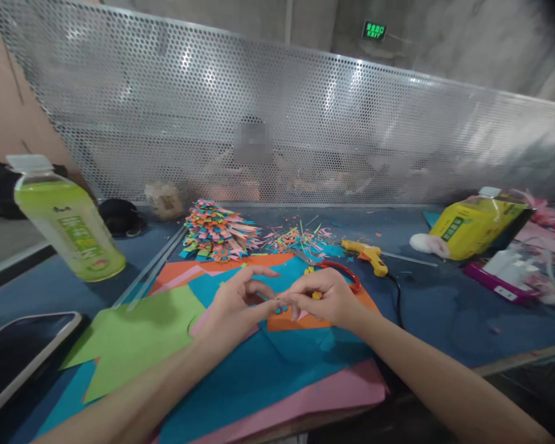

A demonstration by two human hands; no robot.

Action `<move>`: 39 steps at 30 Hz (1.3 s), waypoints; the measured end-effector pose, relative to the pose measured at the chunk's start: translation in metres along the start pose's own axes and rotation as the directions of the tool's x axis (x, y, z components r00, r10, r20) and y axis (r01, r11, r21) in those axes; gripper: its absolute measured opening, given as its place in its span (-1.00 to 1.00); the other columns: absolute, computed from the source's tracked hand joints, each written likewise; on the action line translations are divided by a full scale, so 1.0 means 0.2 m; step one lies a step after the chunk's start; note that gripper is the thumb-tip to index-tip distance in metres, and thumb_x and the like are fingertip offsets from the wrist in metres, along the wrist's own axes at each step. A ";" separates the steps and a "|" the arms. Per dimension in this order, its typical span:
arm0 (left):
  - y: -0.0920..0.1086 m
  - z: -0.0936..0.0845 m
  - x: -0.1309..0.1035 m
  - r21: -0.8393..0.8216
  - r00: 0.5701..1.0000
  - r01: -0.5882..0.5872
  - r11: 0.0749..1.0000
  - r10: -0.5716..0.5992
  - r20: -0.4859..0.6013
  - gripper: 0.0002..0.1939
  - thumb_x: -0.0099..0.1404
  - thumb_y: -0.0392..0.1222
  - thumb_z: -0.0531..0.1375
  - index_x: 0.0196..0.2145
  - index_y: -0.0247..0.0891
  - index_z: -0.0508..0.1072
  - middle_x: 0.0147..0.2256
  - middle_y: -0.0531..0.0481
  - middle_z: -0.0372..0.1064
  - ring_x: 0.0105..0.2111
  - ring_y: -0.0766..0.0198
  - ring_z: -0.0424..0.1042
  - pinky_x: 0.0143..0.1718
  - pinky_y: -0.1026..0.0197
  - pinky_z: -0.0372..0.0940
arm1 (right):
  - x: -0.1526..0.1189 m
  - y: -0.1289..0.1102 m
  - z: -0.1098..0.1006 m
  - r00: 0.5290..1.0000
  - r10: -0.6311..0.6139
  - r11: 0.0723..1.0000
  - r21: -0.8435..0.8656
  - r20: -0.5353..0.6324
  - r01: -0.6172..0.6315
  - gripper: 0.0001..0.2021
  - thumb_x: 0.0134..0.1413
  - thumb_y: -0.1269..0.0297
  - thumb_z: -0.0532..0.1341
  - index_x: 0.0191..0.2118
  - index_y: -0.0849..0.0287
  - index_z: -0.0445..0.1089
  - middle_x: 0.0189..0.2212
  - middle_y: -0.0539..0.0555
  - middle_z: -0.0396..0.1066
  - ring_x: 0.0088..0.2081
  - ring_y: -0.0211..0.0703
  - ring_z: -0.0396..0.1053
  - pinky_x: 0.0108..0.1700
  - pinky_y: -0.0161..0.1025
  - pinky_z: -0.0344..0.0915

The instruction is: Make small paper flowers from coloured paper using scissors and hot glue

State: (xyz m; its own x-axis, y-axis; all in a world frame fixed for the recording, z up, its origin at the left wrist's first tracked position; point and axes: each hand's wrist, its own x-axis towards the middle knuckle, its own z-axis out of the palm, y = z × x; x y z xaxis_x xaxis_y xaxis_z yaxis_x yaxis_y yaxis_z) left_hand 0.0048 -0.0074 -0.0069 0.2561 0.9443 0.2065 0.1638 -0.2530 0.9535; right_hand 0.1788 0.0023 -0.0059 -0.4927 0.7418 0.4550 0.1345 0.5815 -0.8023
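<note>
My left hand (243, 302) and my right hand (328, 297) meet fingertip to fingertip above the coloured paper sheets. Both pinch at the same spot, and what lies between the fingertips is too small and hidden to name. Small blue and yellow paper bits show close by the fingers. Beneath the hands lie a blue sheet (268, 376) and an orange piece of paper (300, 322). Scissors with red handles (351, 279) rest just beyond my right hand, partly covered by it. A cone of layered, multicoloured paper strips (217, 231) stands farther back.
A yellow glue gun (367, 254) with a black cord lies right of the scissors. Paper scraps (300, 237) are heaped behind. A green drink bottle (69, 222) and phone (28, 357) are at left. A yellow bottle (467, 225) stands right, before a perforated metal screen (296, 123).
</note>
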 end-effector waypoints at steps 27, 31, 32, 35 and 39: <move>-0.05 -0.14 0.09 0.397 0.964 -0.238 0.887 0.266 -0.015 -0.61 0.15 -0.11 0.10 -0.05 -0.19 0.20 -0.20 -0.05 0.32 -0.20 0.23 0.34 -0.26 0.19 0.28 | 0.04 -0.02 -0.30 0.944 0.063 0.860 0.497 -0.325 0.114 -0.62 -0.03 0.23 0.14 -0.72 0.17 -0.01 -0.86 -0.18 -0.07 -0.82 -0.47 -0.12 -0.76 -0.44 -0.14; -0.07 -0.15 0.07 0.604 0.884 -0.444 0.662 0.213 0.417 -0.42 0.05 -0.01 0.19 0.03 -0.13 0.19 0.00 -0.06 0.26 0.01 0.09 0.21 0.00 0.04 0.10 | -0.09 -0.16 -0.30 0.993 -0.078 0.909 0.403 -0.093 0.109 -0.72 -0.01 0.18 0.14 -0.62 0.15 0.13 -0.81 -0.14 0.08 -0.78 -0.43 0.00 -0.70 -0.42 -0.01; -0.07 -0.15 0.07 0.617 0.859 -0.484 0.620 0.203 0.470 -0.40 0.05 0.00 0.19 0.05 -0.12 0.18 0.02 -0.05 0.24 0.03 0.08 0.18 0.02 0.04 0.07 | -0.12 -0.21 -0.30 0.995 -0.101 0.927 0.364 0.014 0.089 -0.75 0.01 0.18 0.14 -0.59 0.15 0.18 -0.77 -0.11 0.16 -0.76 -0.42 0.06 -0.68 -0.42 0.03; -0.08 -0.13 0.07 0.640 0.831 -0.521 0.565 0.168 0.530 -0.41 0.11 -0.05 0.15 0.09 -0.08 0.12 -0.01 -0.03 0.29 0.00 0.12 0.22 0.00 0.08 0.09 | -0.23 -0.37 -0.27 0.909 0.022 0.991 0.113 0.416 -0.076 -0.83 0.03 0.24 0.14 -0.47 0.22 0.35 -0.63 0.03 0.37 -0.60 -0.35 0.30 -0.55 -0.43 0.18; -0.08 -0.11 0.08 0.660 0.834 -0.509 0.553 0.128 0.536 -0.51 0.18 -0.17 0.08 0.09 -0.10 0.14 -0.11 0.01 0.38 -0.07 0.15 0.27 -0.04 0.11 0.13 | -0.28 -0.47 -0.24 0.498 0.376 0.926 -0.330 0.781 -0.182 -0.83 -0.03 0.29 0.20 -0.39 0.31 0.45 -0.62 0.05 0.41 -0.58 -0.36 0.34 -0.59 -0.53 0.15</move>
State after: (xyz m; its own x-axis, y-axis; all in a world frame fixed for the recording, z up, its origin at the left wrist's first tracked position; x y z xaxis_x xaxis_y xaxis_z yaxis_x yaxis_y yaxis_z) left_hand -0.0139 0.0164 -0.0140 0.7455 0.6426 0.1767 0.5889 -0.7593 0.2770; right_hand 0.2342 -0.0769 0.0623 -0.8666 0.3271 -0.3768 0.4978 0.5139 -0.6987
